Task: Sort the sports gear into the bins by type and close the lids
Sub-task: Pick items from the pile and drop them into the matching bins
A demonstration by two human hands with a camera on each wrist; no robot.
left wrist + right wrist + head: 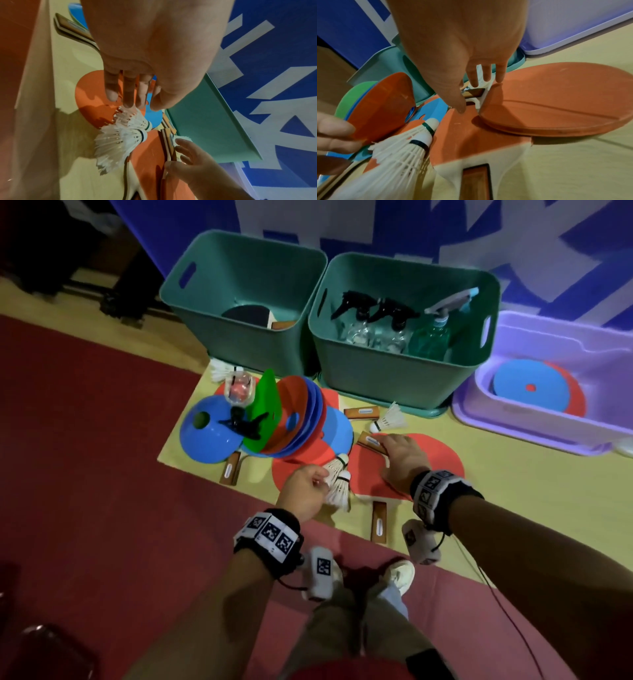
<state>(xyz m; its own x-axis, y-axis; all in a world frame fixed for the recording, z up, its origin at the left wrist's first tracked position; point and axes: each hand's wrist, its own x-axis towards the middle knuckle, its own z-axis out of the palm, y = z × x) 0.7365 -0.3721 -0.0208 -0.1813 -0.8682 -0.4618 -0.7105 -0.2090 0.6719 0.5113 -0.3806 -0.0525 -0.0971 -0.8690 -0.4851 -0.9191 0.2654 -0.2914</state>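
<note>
Two white shuttlecocks (338, 482) (123, 136) lie on the red paddles on the floor. My left hand (322, 477) (142, 105) reaches down to them, and its straight fingertips touch the feather rim of the upper one. My right hand (382, 450) (471, 94) is on the wooden handle (474, 93) of a red table tennis paddle (435, 453) (556, 101), with thumb and fingers round it. That paddle overlaps a second red paddle (378, 522) (471, 135). Behind stand a green bin (239, 261) holding one paddle, a green bin (411, 265) with spray bottles, and a purple bin (548, 419) with flat discs.
A stack of red, blue and green cones (298, 419) leans left of the paddles, beside a blue cone (209, 433) and a clear spray bottle (239, 395). Another shuttlecock (390, 419) lies by the green bin, and one (219, 369) lies further left. My feet stand just behind.
</note>
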